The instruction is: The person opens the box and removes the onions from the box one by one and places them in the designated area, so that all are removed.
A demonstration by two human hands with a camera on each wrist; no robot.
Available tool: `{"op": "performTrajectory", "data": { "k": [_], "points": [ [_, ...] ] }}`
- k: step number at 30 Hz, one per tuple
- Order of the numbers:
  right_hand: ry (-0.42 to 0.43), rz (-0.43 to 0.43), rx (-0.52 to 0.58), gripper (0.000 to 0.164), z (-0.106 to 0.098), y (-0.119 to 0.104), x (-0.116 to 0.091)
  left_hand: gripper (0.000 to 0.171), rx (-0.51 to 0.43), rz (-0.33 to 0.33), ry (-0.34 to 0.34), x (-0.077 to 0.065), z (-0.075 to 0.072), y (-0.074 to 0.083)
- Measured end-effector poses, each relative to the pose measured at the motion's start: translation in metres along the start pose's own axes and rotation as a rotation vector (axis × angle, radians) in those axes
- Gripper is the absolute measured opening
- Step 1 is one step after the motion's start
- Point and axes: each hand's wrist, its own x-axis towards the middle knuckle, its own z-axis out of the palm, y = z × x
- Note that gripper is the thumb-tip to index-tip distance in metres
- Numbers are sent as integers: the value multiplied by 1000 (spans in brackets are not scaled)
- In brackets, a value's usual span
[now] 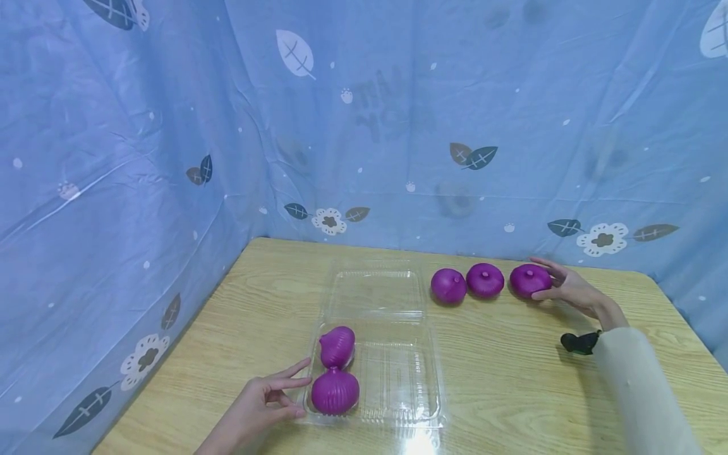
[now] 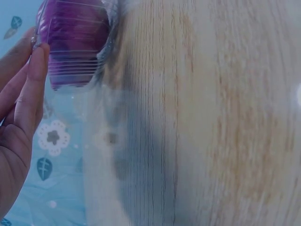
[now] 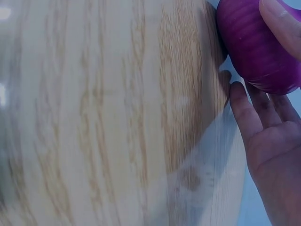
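At the right end of a back row of three purple onions, my right hand [image 1: 574,292] holds an onion [image 1: 527,278]. The thumb is on its near side and the fingers are on its far side; the right wrist view shows this onion [image 3: 256,47] close up. My left hand [image 1: 258,401] touches the left edge of an unlidded clear plastic box [image 1: 398,379], fingers fairly straight and spread. Two onions lie in the box's left part, one behind [image 1: 339,346] and one in front [image 1: 335,393]. Seen by the left wrist, the fingertips [image 2: 40,59] meet the box's rim.
The box's hinged lid [image 1: 375,291] lies folded back on the wooden table [image 1: 500,379]. Two other onions, one on the left [image 1: 448,286] and one in the middle [image 1: 485,280], stand right of the lid. Blue patterned curtains [image 1: 398,126] rise behind and at the left.
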Motion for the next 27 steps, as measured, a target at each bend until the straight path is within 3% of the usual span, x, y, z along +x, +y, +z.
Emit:
{"op": "performTrajectory", "data": {
  "k": [13,18,23,27],
  "points": [
    [-32,-11,67,86,-8,-2,-14,47,2,68,-10,-2,0,1],
    [-23,-29,60,82,-17,-11,-24,47,9,47,2,-1,0,3],
    [46,-82,12,76,-19,-34,-32,48,-4,38,-2,1,0,5],
    [18,-216,52,71,-2,-65,-26,47,16,74,5,0,1,5]
  ]
}}
